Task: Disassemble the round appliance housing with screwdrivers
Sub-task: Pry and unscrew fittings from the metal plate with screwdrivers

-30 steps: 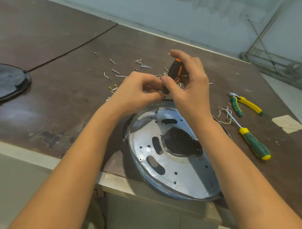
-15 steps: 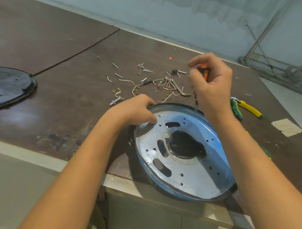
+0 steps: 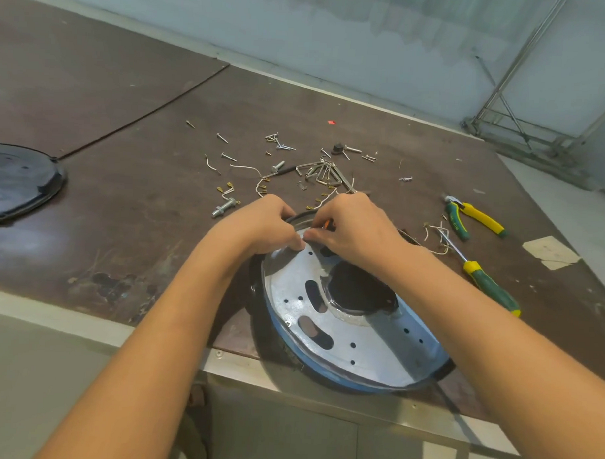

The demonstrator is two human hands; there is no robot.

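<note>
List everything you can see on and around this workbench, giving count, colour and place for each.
round housing: one, silver plate with blue rim, near table edge
orange-handled screwdriver: one, mostly hidden in the right hand
green-and-yellow screwdriver: one, right of housing
pliers: one, green and yellow, far right
hex keys: several, silver, beyond the hands
loose screws: many, silver, scattered mid-table
bolt: one, silver, left of the hands
black cover: one, left edge of table
table: one, brown, under everything
left hand: one, grips the housing rim
right hand: one, holds the orange-handled screwdriver
</note>
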